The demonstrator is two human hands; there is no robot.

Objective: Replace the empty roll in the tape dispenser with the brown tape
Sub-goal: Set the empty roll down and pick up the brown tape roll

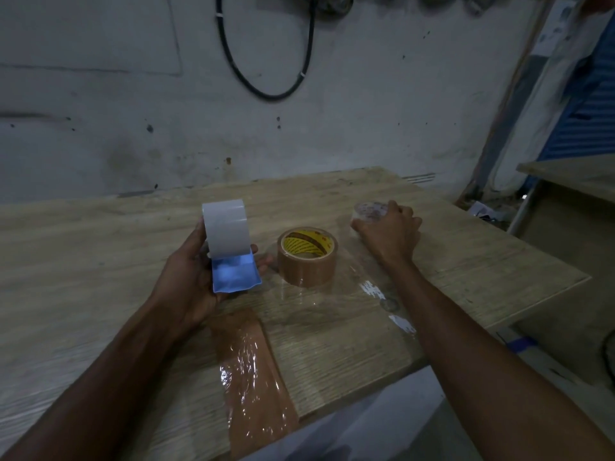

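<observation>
My left hand (189, 274) holds a pale blue-white plastic tape dispenser (229, 247) upright above the wooden table (100, 247), left of centre. A roll of brown tape (307, 257) with a yellow printed core lies flat on the table just right of the dispenser. Farther right, my right hand (392, 231) rests on the table, fingers closed around a small clear empty roll (367, 211) that touches the tabletop.
A strip of brown tape (256, 384) is stuck to the table near its front edge, and clear film patches (376, 294) shine beside my right forearm. A black cable loop (266, 61) hangs on the wall behind. A second bench (572, 174) stands at the right.
</observation>
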